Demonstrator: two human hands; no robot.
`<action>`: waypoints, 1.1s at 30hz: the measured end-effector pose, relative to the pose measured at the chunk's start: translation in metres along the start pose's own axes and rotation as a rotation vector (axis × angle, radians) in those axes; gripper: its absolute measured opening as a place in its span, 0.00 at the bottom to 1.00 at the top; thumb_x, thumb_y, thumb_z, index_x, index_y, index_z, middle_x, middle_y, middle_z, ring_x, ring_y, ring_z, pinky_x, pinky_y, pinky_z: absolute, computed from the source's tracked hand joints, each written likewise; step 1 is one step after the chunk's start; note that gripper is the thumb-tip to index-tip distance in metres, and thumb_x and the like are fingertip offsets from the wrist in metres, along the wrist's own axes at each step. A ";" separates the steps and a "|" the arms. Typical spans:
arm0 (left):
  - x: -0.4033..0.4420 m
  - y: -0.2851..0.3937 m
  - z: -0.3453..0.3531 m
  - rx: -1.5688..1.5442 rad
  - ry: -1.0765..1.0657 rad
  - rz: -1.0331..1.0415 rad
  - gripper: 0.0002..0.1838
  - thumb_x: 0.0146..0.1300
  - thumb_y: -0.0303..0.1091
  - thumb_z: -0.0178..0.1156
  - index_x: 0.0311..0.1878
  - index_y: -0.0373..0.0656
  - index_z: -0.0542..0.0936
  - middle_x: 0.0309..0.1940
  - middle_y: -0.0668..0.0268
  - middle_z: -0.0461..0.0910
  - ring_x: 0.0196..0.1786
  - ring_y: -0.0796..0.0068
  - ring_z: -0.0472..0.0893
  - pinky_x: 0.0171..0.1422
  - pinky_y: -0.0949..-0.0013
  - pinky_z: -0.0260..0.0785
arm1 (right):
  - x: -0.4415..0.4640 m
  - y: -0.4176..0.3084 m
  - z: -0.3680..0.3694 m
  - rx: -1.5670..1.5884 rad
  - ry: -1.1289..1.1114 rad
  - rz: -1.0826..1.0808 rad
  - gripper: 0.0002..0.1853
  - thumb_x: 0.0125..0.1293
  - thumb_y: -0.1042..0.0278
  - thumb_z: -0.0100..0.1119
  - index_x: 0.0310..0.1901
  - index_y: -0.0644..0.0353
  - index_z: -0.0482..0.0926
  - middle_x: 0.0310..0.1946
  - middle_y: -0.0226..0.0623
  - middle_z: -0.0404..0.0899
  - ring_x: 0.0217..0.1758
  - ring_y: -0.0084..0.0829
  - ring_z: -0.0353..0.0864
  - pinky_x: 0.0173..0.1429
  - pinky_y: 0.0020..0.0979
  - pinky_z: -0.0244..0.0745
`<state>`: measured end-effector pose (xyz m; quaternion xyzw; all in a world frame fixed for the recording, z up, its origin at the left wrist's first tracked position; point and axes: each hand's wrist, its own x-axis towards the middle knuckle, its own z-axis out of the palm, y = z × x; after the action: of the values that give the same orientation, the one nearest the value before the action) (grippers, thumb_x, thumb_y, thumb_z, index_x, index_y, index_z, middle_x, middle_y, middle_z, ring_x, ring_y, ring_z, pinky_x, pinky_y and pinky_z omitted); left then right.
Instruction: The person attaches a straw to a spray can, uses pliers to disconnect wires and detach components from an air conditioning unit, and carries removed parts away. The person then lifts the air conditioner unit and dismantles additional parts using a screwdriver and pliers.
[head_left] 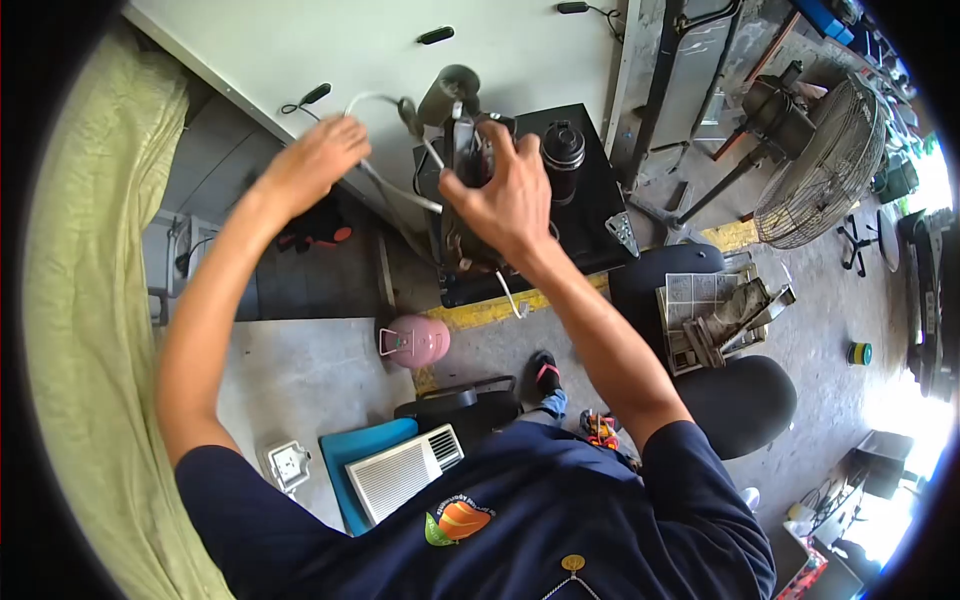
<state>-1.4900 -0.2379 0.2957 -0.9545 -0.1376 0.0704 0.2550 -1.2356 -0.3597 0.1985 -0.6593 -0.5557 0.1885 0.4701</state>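
Note:
My left hand (325, 155) is raised at the upper left, its fingers curled closed round a pale cable (395, 186). The cable runs right from that hand toward a dark upright metal unit (461, 150) on a black table (590, 135). My right hand (510, 190) is at the unit, thumb and fingers bent round its upper right side. The fingers partly hide what they grip. Just behind stands a grey cylinder (450, 92). Another white cable end (510, 295) hangs over the table's front edge.
A black lidded flask (564, 160) stands right of my right hand. A pedestal fan (820, 165) is farther right. Below are a pink gas cylinder (415, 342), a white grille unit (405, 473) and a black chair seat (735, 405) beside dusty parts (715, 315).

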 end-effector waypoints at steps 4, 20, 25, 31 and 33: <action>-0.018 0.020 0.068 -0.062 -0.069 -0.081 0.09 0.62 0.23 0.56 0.45 0.39 0.81 0.54 0.58 0.80 0.64 0.58 0.77 0.79 0.58 0.66 | -0.034 0.024 0.046 0.042 0.113 -0.061 0.33 0.53 0.51 0.74 0.60 0.54 0.79 0.44 0.47 0.68 0.39 0.48 0.75 0.42 0.46 0.77; 0.083 0.036 0.270 -0.119 -0.032 -0.128 0.13 0.67 0.28 0.57 0.49 0.36 0.86 0.63 0.57 0.80 0.74 0.55 0.73 0.82 0.57 0.63 | 0.014 0.132 0.150 -0.193 -0.103 0.085 0.31 0.54 0.47 0.70 0.58 0.54 0.81 0.50 0.52 0.69 0.49 0.55 0.76 0.43 0.49 0.79; 0.073 0.085 0.286 -0.241 0.099 -0.455 0.17 0.67 0.26 0.57 0.58 0.37 0.83 0.69 0.55 0.75 0.75 0.51 0.71 0.82 0.55 0.63 | 0.018 0.147 0.166 -0.306 -0.178 0.064 0.32 0.56 0.45 0.69 0.60 0.54 0.80 0.51 0.53 0.70 0.50 0.55 0.76 0.46 0.49 0.79; 0.021 0.214 0.240 -0.759 0.448 -1.228 0.36 0.60 0.16 0.61 0.73 0.41 0.68 0.70 0.43 0.68 0.71 0.39 0.71 0.76 0.45 0.66 | 0.012 0.162 0.181 -0.428 -0.178 0.145 0.37 0.59 0.40 0.67 0.65 0.54 0.76 0.53 0.55 0.71 0.53 0.59 0.76 0.55 0.52 0.76; 0.006 0.281 0.238 -0.884 0.473 -1.397 0.32 0.63 0.22 0.62 0.72 0.39 0.69 0.67 0.44 0.70 0.65 0.41 0.74 0.71 0.47 0.68 | 0.016 0.169 0.182 -0.459 -0.171 0.179 0.38 0.60 0.39 0.66 0.67 0.54 0.74 0.54 0.56 0.71 0.55 0.60 0.76 0.57 0.52 0.76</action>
<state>-1.4686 -0.3589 -0.0515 -0.6523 -0.6516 -0.3634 -0.1336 -1.2773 -0.2602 -0.0261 -0.7769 -0.5610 0.1534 0.2412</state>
